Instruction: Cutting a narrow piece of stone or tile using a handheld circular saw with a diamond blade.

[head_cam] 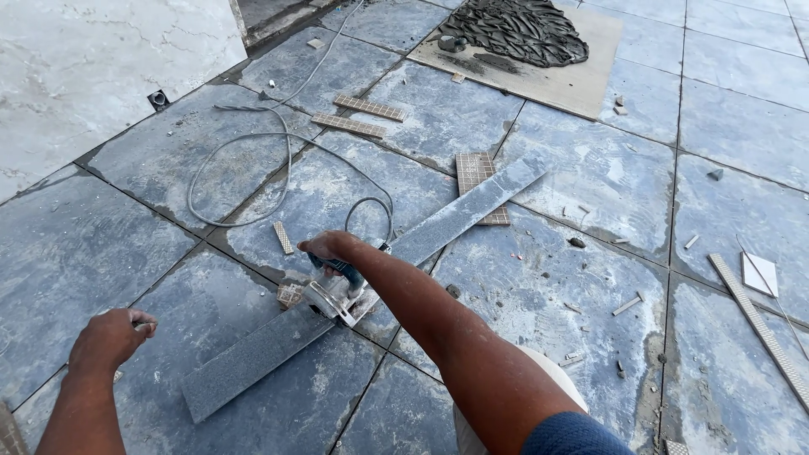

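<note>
Head view: right hand [327, 246] fingers wrapped around handle of tile cutter [337, 291], tool resting on long grey tile strip [371, 282] lying diagonally on floor [590, 177]. Cutter sits about midway along strip; whether a cut is made, cannot tell. Left hand [111, 337] fingers curled shut, pinching small object, clear of strip. Cable [253, 160] loops behind. Offcuts [362, 116] scattered, mortar heap [514, 32] far off.
</note>
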